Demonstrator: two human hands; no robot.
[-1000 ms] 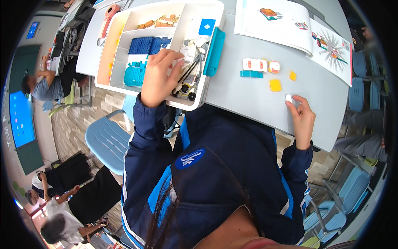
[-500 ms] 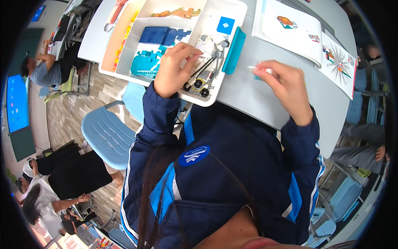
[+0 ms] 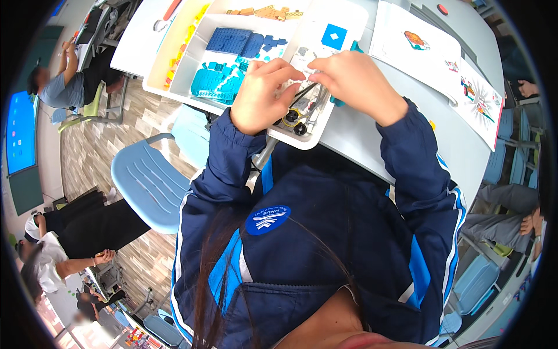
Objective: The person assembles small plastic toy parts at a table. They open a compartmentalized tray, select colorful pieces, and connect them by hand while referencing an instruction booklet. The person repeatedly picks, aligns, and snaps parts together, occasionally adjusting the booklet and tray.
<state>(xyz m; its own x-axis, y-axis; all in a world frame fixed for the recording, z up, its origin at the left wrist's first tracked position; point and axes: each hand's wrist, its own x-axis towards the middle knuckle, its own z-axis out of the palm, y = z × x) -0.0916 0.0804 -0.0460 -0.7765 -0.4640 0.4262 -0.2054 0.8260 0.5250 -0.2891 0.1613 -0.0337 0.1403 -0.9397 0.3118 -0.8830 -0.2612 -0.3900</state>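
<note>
My left hand (image 3: 266, 96) is over the right compartment of a white sorting tray (image 3: 313, 139), thumb and fingers pinched together. Close beside it, my right hand (image 3: 357, 84) is also pinched, its fingertips above the same compartment. Whatever lies between the fingers of either hand is too small or hidden. Beneath them are black rods (image 3: 304, 92), a grey cable and small black wheels (image 3: 299, 128), partly covered by my hands. A blue square with a white diamond (image 3: 335, 36) lies farther back in that compartment. Dark blue bricks (image 3: 232, 43) and teal bricks (image 3: 214, 82) fill the middle compartment.
Yellow pieces (image 3: 181, 58) and tan pieces (image 3: 273, 11) occupy other compartments. An open picture booklet (image 3: 415, 49) lies right of the tray on the grey table (image 3: 360, 136). A light blue chair (image 3: 148, 183) stands at left. Other people are around the room.
My right hand has moved left from above the table, where it pinched a small white piece, to meet my left hand at the tray. My left hand has shifted slightly right.
</note>
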